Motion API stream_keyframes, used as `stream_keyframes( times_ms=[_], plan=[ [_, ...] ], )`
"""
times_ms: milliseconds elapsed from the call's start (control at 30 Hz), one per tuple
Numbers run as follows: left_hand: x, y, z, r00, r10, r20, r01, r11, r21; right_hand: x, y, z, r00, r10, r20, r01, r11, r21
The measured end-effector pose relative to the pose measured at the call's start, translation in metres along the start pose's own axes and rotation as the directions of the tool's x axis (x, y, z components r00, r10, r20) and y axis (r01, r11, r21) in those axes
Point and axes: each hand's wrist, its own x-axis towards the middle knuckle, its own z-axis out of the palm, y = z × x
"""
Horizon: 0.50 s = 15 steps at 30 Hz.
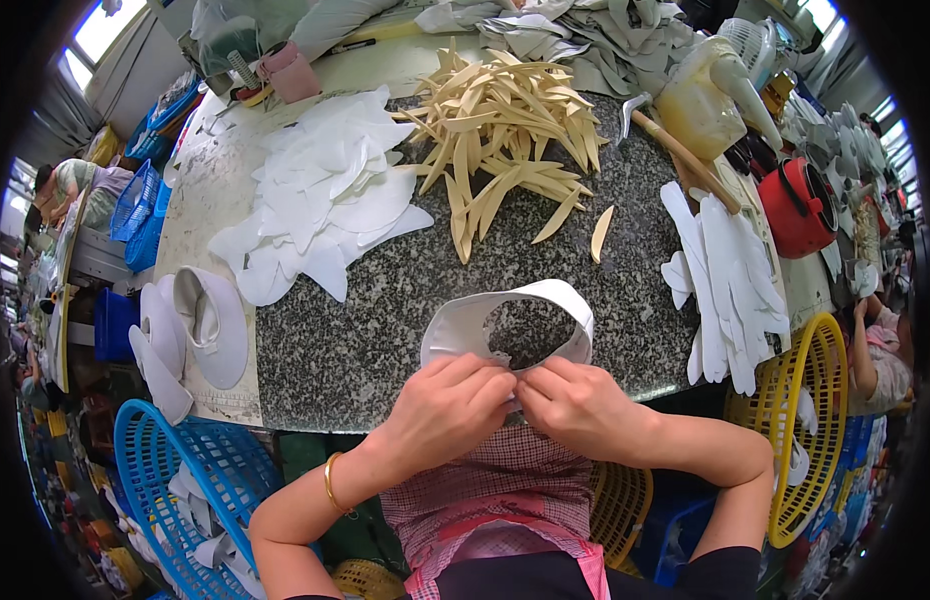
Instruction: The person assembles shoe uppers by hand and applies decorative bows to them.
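Note:
Both my hands meet at the near edge of a speckled stone slab. Between them is a white shoe upper (559,292), bent into an open loop that stands away from me. My left hand (451,400) pinches its near end on the left, fingers curled. Close beside it, my right hand (577,402) pinches the same end from the right. The fingertips almost touch, and the spot they grip is mostly hidden. Beyond the loop lies a heap of thin tan curved strips (505,130), with one single strip (603,234) apart from it.
White flat cut pieces (325,190) are piled at the left, long white pieces (720,280) at the right. Finished-looking white uppers (210,325) stand at the left edge. A hammer (685,160), a yellowish glue container (700,110) and a red pot (797,207) are far right. Blue (145,470) and yellow baskets (835,400) flank me.

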Motion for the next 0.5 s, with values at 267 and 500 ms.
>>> stream_keyframes(
  times_ms=[267,500],
  plan=[
    [0.025,0.002,-0.013,0.951,-0.280,0.128,0.299,0.940,-0.166,0.021,0.016,-0.008,0.958,0.270,0.095,-0.282,0.945,0.163],
    [0.009,-0.004,-0.007,0.990,-0.090,0.104,0.099,0.992,-0.082,-0.013,0.017,0.009,0.989,0.062,-0.131,-0.062,0.998,0.002]
  ],
)
